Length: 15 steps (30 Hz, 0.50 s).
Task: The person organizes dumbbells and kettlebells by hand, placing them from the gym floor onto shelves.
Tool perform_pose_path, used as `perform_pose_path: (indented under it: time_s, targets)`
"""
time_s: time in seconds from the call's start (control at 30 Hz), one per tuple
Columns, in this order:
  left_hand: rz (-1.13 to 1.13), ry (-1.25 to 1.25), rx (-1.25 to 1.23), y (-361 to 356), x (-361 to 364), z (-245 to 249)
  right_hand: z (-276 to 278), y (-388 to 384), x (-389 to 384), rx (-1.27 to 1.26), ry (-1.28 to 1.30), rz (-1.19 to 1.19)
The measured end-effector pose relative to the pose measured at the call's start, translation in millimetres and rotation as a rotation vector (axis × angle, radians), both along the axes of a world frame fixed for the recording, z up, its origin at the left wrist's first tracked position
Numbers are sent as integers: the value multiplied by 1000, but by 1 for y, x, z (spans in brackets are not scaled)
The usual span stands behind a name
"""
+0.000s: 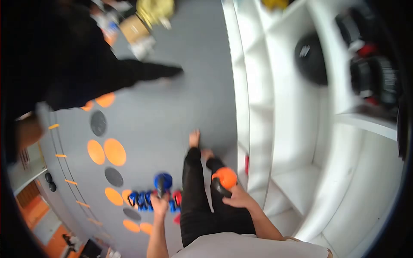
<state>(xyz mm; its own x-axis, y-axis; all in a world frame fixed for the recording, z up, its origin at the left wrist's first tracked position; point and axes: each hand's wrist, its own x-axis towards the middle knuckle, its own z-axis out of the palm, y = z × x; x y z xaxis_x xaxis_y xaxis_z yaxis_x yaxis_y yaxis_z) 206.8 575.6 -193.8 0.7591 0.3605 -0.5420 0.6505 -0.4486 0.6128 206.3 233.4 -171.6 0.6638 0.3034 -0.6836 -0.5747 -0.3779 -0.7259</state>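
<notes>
My left hand [159,204] is closed round the dark handle of a blue kettlebell [164,180], held out in front of me to the left. In my right hand [239,197] is an orange kettlebell [225,177] with a black handle, close to my right leg. Beneath and beside my left hand, several blue kettlebells [140,200] stand in a row on the floor, with a red kettlebell [177,198] at its right end. The picture is somewhat blurred, so finger details are soft.
White shelving [297,129] runs along my right, holding a black ball [311,59] and black dumbbells [373,77]. A person in dark clothes [86,64] stands at left. Orange and black dots mark the grey floor [202,99]. A cardboard box [134,29] lies farther off.
</notes>
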Motion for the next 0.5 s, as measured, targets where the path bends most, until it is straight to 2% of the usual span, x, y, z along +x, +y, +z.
perform_pose_path:
  time_s: [0.03,0.07,0.1,0.17,0.2,0.23,0.27,0.3,0.37,0.43,0.5]
  targets:
    - [-164,53,105,14,-25,17,11,-3,-9,-107,-34,159]
    - [-114,28,112,17,-45,41,43,-7,4,-96,-185,240]
    - [-77,25,110,19,-55,65,92,-10,37,-150,-9,490]
    - [314,117,-134,15,-78,124,113,-18,28,15,-385,430]
    - [455,82,-273,9,-88,164,132,-13,27,-137,-309,438]
    - [505,36,-271,12,-109,184,150,-3,29,-287,-236,450]
    - [557,-17,-268,14,-125,192,151,2,29,-379,-199,474]
    - [614,-61,-260,18,-143,198,162,5,30,-368,-244,533]
    - [678,-134,-185,29,-170,201,181,18,34,-231,-408,337]
    - [772,-168,-74,33,-201,188,195,29,41,-248,-371,438]
    - [900,-121,-61,37,-222,197,199,54,48,-321,-203,374]
